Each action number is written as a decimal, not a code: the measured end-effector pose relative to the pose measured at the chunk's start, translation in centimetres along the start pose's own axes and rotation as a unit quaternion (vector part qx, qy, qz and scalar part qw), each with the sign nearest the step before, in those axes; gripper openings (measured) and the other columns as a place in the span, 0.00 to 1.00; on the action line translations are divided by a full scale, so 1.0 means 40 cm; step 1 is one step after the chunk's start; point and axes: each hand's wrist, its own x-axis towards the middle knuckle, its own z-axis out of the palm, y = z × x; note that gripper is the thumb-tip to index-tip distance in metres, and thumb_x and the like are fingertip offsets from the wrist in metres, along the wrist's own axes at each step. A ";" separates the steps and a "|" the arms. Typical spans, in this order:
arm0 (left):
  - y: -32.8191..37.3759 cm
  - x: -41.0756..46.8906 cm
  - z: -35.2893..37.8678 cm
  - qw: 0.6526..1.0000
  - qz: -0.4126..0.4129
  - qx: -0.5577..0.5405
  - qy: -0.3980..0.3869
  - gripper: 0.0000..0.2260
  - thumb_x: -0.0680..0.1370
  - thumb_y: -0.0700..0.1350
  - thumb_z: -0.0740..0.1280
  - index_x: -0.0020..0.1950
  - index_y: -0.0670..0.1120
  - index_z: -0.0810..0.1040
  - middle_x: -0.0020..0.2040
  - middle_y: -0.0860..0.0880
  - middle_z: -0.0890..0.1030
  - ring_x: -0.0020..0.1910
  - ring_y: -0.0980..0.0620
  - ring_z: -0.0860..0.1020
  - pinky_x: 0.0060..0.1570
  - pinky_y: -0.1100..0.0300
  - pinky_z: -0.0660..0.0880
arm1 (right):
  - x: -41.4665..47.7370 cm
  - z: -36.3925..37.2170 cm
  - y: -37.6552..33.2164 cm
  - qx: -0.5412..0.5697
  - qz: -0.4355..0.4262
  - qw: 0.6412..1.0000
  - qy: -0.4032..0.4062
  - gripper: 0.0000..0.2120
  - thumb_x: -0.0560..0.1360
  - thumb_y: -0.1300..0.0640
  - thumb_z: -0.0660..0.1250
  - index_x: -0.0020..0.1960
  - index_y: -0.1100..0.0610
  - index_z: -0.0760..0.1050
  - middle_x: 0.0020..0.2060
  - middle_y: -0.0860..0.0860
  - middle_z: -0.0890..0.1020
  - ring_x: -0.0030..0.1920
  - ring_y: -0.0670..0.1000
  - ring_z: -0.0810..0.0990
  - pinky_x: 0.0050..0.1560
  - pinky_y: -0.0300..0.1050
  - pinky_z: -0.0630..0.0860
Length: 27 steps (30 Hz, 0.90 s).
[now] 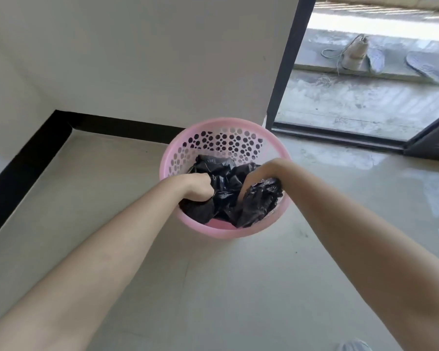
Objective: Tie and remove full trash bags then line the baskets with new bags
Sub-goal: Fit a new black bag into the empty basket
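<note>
Right at the bottom edge, nearer than the pink perforated basket [214,230], a pale grey shape [352,346] peeks in, cropped too hard to name. Both bare forearms run up over the glossy floor tiles [213,287] and meet at the basket. It stands on the floor, and the black trash bag [226,188] is down inside it, crumpled and bunched, its plastic below the rim all round.

The left hand [195,186] is in over the basket's left rim, fingers curled tight round a fistful of the black plastic. The right hand [260,173] dives in from the basket's right side. A thick fold of the bag lies against it and its fingers are buried in the plastic, so I can't say whether they are clamped or loose.

Behind the basket, the far inner wall shows its round holes. Beyond that, a black baseboard [99,122] runs along the foot of the white wall [162,59].

To the basket's far right a dark door frame [284,72] stands. Out past it, on a concrete ledge, sit a beige lace-up shoe [354,55] and two grey insoles [428,67].
</note>
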 end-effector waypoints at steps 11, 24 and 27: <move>-0.072 0.009 -0.059 0.928 0.138 0.031 0.345 0.13 0.83 0.50 0.54 0.43 0.46 0.70 0.45 0.46 0.73 0.51 0.41 0.75 0.46 0.53 0.66 | -0.115 -0.102 0.025 -0.121 -0.212 0.907 0.342 0.26 0.71 0.48 0.75 0.67 0.47 0.73 0.51 0.48 0.77 0.49 0.51 0.75 0.48 0.44 0.72; -0.085 -0.001 -0.194 0.898 0.003 -0.014 0.441 0.12 0.76 0.53 0.62 0.57 0.50 0.73 0.47 0.49 0.80 0.45 0.44 0.74 0.42 0.55 0.66 | -0.130 -0.164 0.157 -0.191 -0.120 0.822 0.522 0.16 0.79 0.38 0.63 0.47 0.51 0.74 0.47 0.53 0.80 0.42 0.55 0.76 0.37 0.47 0.72; -0.067 0.000 -0.188 0.891 0.025 -0.008 0.454 0.17 0.75 0.62 0.63 0.57 0.52 0.68 0.42 0.53 0.76 0.41 0.46 0.73 0.42 0.55 0.66 | -0.136 -0.155 0.127 -0.181 -0.156 0.808 0.538 0.27 0.72 0.41 0.74 0.65 0.51 0.70 0.57 0.55 0.73 0.47 0.53 0.74 0.41 0.46 0.71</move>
